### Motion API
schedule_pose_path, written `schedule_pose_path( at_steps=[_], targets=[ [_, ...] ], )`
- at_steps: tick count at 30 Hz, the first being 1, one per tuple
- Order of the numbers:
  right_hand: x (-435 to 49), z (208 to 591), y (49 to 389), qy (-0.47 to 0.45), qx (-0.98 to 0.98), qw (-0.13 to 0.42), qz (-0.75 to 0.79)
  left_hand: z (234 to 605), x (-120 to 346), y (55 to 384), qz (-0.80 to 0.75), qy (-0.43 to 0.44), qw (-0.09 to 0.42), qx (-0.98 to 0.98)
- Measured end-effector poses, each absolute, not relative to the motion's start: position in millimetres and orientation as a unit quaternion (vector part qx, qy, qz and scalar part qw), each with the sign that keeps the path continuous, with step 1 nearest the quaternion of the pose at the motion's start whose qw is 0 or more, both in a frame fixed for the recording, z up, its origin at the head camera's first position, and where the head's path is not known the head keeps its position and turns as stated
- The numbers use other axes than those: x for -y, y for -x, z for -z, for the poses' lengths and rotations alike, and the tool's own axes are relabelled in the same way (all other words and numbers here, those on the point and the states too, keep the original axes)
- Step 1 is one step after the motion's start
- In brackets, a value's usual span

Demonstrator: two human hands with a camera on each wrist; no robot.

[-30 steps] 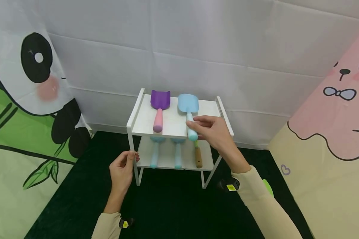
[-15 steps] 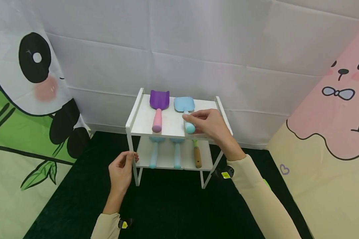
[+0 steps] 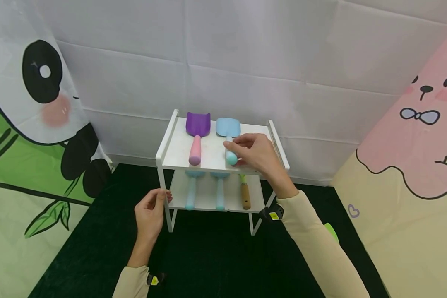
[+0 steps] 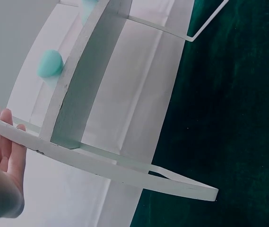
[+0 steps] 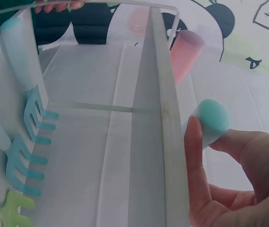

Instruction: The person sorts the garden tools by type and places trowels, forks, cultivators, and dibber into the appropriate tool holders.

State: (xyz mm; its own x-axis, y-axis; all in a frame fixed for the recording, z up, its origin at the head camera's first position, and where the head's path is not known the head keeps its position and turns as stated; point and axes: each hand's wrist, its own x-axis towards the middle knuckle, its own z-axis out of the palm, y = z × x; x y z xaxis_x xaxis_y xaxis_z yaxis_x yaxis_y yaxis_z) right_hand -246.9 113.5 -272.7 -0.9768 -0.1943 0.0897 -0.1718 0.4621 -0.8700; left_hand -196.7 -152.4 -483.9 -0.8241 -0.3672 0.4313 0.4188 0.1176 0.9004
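On the upper board of a small white shelf (image 3: pixel 214 161), my right hand (image 3: pixel 260 152) pinches the handle of a light blue toy shovel (image 3: pixel 228 127) between thumb and fingers. Its blade points to the back, and the rounded teal handle end (image 5: pixel 213 117) shows close up in the right wrist view. To its left lies a purple shovel (image 3: pixel 198 124) with a pink handle, blade also to the back. My left hand (image 3: pixel 150 213) grips the shelf's left front leg (image 3: pixel 162 177); in the left wrist view the fingers (image 4: pixel 17 158) reach behind that white bar.
The lower board bears two light blue hand rakes (image 5: pixel 32 116) and a green rake (image 5: pixel 13 208) with a wooden handle (image 3: pixel 246 195). Behind the shelf hangs a white cloth wall (image 3: pixel 246 62). Dark green carpet (image 3: pixel 212 256) covers the floor, with printed cloths at both sides.
My right hand has moved left and back with the light blue shovel, bringing it down over the upper board beside the purple one. The left hand keeps its grip on the leg.
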Motion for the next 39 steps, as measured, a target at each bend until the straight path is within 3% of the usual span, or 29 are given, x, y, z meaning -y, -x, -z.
schedule_pose_path(
  at_steps=[6,21,39],
  targets=[
    [-108.7,274.9,249.4,0.120,-0.861,-0.015,0.493,485.6,153.2,197.3,0.657,0.015,0.297,0.693],
    [-104.7,277.0,252.0,0.137,-0.861,-0.014,0.490,486.0,152.8,196.7,0.653,0.015,0.299,0.696],
    [-119.9,282.8,226.8,0.164,-0.857,-0.062,0.485,483.7,151.7,196.6,0.659,0.017,0.296,0.692]
  ],
)
